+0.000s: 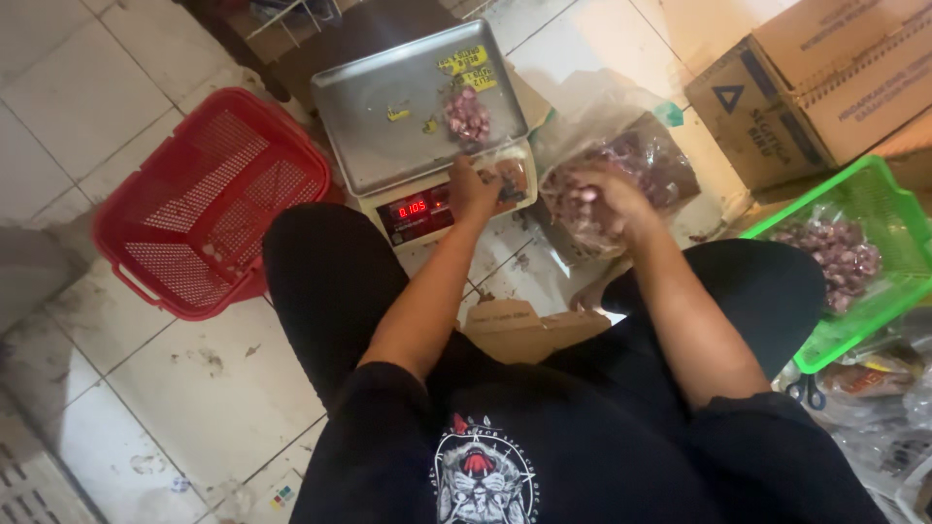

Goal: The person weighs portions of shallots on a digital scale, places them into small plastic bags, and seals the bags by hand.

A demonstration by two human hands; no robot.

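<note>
Left hand (473,191) touches scale (417,107); right hand (612,199) seemingly grips shallots (582,209).

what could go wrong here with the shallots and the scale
1. The left hand rests on the scale near its display; if it presses on the body or tray, the reading may be off.
2. The small pile of shallots sits close to the tray's right edge, so some could roll off onto the floor.
3. The right hand grabs from an open bag lying on the floor; shallots may spill out.
</note>
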